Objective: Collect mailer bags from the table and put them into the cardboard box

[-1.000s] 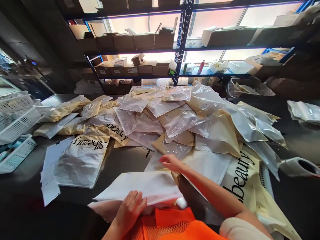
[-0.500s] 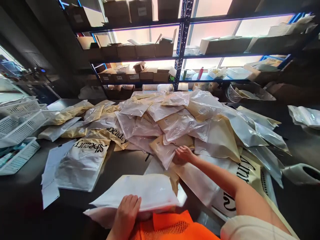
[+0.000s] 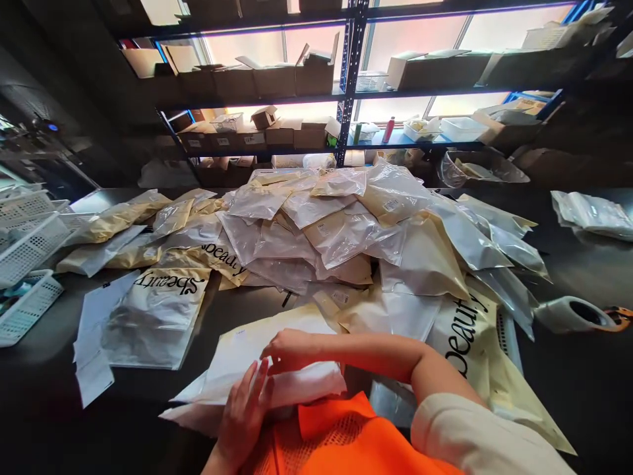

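At the near edge of the dark table [image 3: 59, 409] we see a small stack of flat white and cream plastic pouches [image 3: 277, 369], fanned slightly so that each edge shows. The left hand [image 3: 244, 412] lies open on the stack's near side, fingers spread flat, pressing it down so it does not slide. The right hand [image 3: 289, 349] comes across from the right and rests on top with fingers curled; we cannot tell whether it pinches the cream top pouch [image 3: 257, 340] or only steadies it. Just behind, toward the table's middle and far edge, a big heap of clear and beige packaged pouches [image 3: 346, 237] is piled within reach. White plastic baskets [image 3: 27, 264] sit at the left edge, a tape roll [image 3: 573, 315] at the right.
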Available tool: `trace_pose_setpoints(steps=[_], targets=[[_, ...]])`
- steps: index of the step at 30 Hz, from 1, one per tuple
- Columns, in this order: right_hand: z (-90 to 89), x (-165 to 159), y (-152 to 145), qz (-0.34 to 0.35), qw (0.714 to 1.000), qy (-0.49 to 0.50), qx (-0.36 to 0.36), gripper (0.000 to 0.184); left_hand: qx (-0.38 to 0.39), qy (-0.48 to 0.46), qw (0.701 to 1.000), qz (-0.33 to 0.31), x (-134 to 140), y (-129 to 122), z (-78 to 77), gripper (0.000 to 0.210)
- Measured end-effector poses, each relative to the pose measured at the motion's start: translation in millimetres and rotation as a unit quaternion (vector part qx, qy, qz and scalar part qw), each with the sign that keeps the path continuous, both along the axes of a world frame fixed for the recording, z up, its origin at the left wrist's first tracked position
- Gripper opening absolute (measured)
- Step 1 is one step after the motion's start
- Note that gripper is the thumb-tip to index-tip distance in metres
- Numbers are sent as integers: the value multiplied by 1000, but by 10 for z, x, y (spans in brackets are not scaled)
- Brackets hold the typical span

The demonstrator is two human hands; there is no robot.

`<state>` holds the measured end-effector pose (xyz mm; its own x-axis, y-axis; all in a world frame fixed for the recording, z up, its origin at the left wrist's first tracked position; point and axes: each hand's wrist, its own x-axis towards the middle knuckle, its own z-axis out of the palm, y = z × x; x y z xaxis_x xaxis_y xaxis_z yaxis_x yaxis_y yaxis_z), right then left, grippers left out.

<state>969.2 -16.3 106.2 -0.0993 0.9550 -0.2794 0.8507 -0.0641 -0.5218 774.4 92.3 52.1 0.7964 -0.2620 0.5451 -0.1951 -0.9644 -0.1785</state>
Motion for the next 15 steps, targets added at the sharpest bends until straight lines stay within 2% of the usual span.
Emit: trace_pose_setpoints(steps=[2, 3, 7, 10, 11, 13, 15], targets=[[-67, 39, -219, -32, 996, 82, 0, 43, -25, 4, 1000, 14, 4, -20, -12, 29], [-112, 63, -337, -53, 992, 110, 3, 41, -34, 6, 999, 19, 25, -38, -12, 28], [-340, 198, -743, -135, 984, 115, 17, 28, -63, 29, 997, 35, 177, -98, 6, 38], [-521, 327, -861, -175, 984, 15, 22, 39, -65, 27, 997, 28, 260, -108, 10, 38], [-570, 360, -856, -166, 985, -36, 15, 41, -63, 23, 997, 25, 273, -109, 9, 38], [-635, 391, -799, -116, 985, -125, -18, 30, -56, 24, 998, 23, 280, -111, 4, 37], [-643, 371, -718, -62, 983, -164, -47, 28, -48, 29, 998, 27, 277, -117, 2, 34]])
